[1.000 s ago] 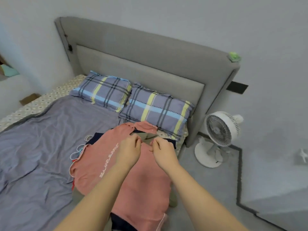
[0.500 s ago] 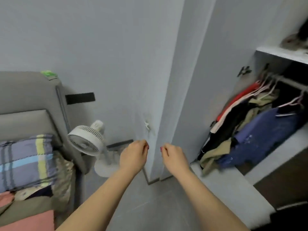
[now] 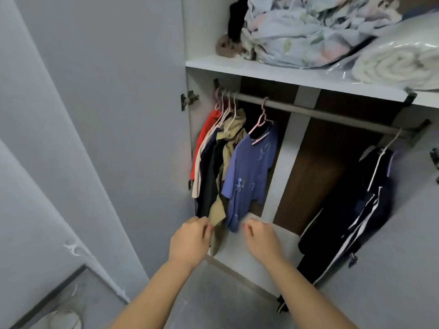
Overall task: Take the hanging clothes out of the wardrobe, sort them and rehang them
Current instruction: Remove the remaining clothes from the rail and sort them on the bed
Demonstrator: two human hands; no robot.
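Clothes hang in the open wardrobe, on a rail just under its shelf. At the rail's left end a tight bunch presses against the side wall. A red top is outermost, then a beige piece, dark ones and a crumpled khaki garment whose hem trails lowest. Just right of the bunch a blue T-shirt hangs on a pink hanger, touching the khaki garment. Well apart, at the rail's right end, a dark jacket with white stripes hangs long.

Both arms reach out low before the wardrobe's bottom edge, backs of the hands up and fingers curled in. The left hand sits under the bunch with its fingertips right at the khaki hem. Whether they pinch the cloth or only lie in front of it cannot be told. The right hand is near it, just below the T-shirt's hem, in a loose fist with nothing in it and clear of the cloth.

On the shelf lies a heap of pale flowered bedding, with a dark item and a brown one at the shelf's left end. A rolled white blanket in a clear plastic bag lies towards the right end. The left door stands open on its hinge.
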